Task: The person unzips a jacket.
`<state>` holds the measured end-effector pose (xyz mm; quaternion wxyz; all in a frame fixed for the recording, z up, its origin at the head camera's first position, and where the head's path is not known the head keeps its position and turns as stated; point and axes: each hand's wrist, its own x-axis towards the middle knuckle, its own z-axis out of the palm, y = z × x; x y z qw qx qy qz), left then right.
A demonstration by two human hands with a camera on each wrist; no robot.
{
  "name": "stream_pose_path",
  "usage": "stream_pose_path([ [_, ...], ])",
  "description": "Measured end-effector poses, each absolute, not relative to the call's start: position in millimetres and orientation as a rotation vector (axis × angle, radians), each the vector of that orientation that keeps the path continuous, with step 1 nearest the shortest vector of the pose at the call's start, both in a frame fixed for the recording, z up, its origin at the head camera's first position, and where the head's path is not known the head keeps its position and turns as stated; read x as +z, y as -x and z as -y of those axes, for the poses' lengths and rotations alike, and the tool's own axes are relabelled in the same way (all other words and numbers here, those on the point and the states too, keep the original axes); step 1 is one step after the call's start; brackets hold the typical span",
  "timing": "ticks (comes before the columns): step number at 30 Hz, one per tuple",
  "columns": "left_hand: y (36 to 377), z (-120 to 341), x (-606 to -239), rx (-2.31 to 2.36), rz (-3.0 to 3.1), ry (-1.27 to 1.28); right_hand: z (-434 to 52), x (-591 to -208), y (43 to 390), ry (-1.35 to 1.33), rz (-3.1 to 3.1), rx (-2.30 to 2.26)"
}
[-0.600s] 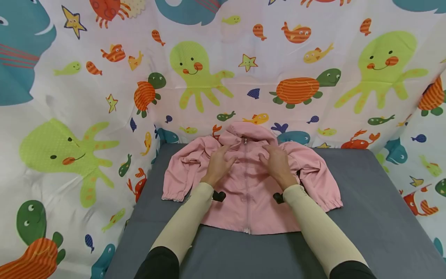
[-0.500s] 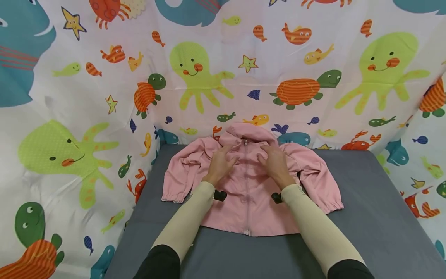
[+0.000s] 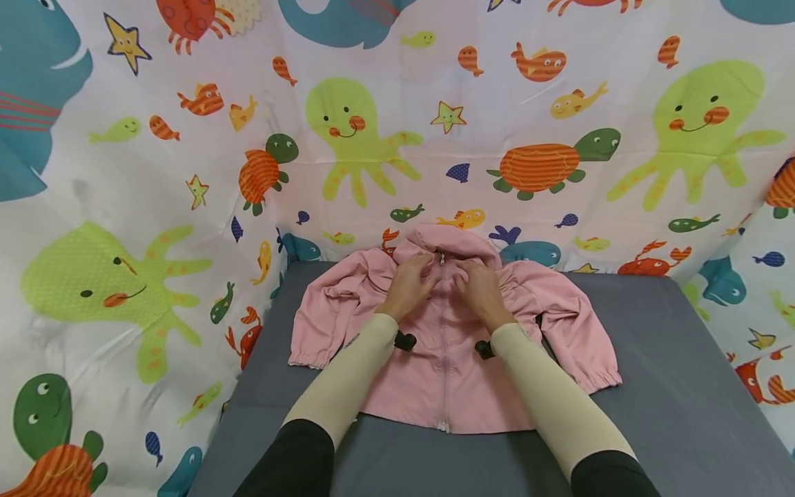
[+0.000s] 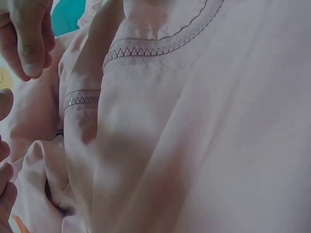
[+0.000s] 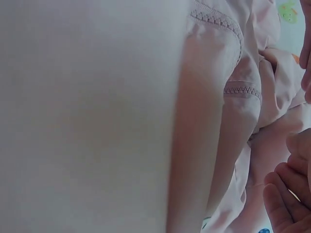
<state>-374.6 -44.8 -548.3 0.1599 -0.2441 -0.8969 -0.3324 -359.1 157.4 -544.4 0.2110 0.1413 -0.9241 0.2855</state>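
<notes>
A pink zip-up jacket (image 3: 422, 386) lies face up, sleeves spread to both sides and its collar (image 3: 456, 238) folded up at the back. In the head view my left hand (image 3: 410, 284) is over the chest left of the zipper (image 3: 444, 359), and my right hand (image 3: 481, 290) faces it from the right. Their fingers bend loosely inward near the zipper pull (image 3: 442, 259). In the left wrist view, fingers (image 4: 30, 58) of the right hand show above raised folds of fabric. The right wrist view shows right-hand fingers (image 5: 279, 204) loosely curled, with no cloth between them.
The jacket lies on a grey padded surface (image 3: 671, 400). Behind and to the sides hangs a white curtain (image 3: 385, 62) printed with sea animals. Small black devices (image 3: 406, 341) sit at the inner wrists, over cream sleeves (image 3: 348, 379).
Both hands have moved inward, closer to each other and to the zipper, with the fingers more bent. The head view has shifted slightly. The jacket keeps its shape.
</notes>
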Motion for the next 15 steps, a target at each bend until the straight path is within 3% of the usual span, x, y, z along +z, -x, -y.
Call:
stream_pose_path([
  [10,405,36,-555,-0.818,2.605,0.794,-150,-552,379,-0.427,2.572,0.845],
  [15,439,34,-582,-0.791,2.56,0.833,-147,-557,387,-0.454,2.527,0.855],
])
